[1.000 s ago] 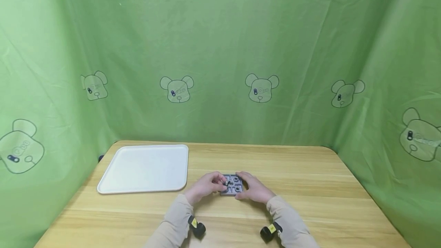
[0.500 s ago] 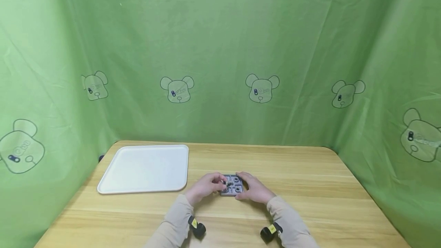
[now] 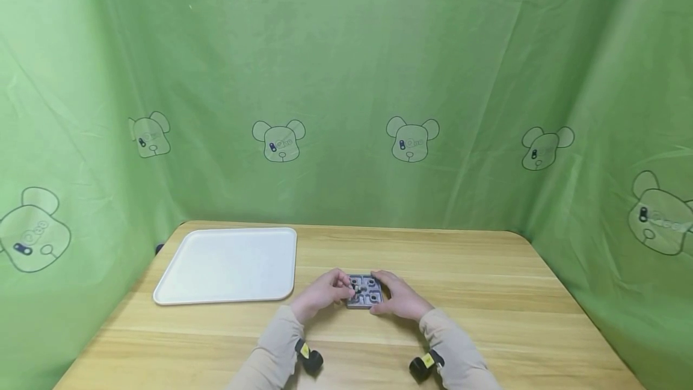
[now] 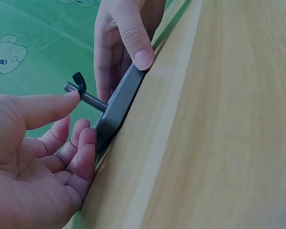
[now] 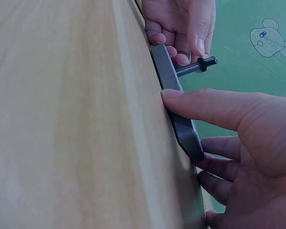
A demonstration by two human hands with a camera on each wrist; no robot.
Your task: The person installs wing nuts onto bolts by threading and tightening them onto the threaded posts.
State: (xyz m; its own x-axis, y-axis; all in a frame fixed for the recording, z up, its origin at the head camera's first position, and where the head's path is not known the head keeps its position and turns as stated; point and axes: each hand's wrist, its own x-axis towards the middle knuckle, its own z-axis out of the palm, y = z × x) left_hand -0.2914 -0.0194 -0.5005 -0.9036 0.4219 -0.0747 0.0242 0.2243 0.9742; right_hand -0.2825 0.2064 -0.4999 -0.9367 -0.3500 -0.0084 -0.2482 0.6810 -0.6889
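A square grey metal plate (image 3: 369, 304) with raised ribs and round sockets lies on the table between both hands. From it a threaded bolt (image 4: 93, 100) sticks out, with a black wing nut (image 4: 79, 83) close to its free end. The thumb of my left hand (image 3: 320, 294) touches the wing nut, while its other fingers are loosely bent below, beside the plate's edge. My right hand (image 3: 403, 298) grips the plate's right side, thumb on the near edge and fingers on the far edge, as the right wrist view also shows.
A white rectangular tray (image 3: 230, 266) lies at the table's back left. The wooden table (image 3: 460, 269) extends around the hands, and a green printed curtain (image 3: 346, 77) hangs behind and at both sides. Each sleeve carries a small black camera (image 3: 313, 361).
The fingers of my left hand have drawn back slightly to the left around the wing nut. My right hand and the plate have stayed in place.
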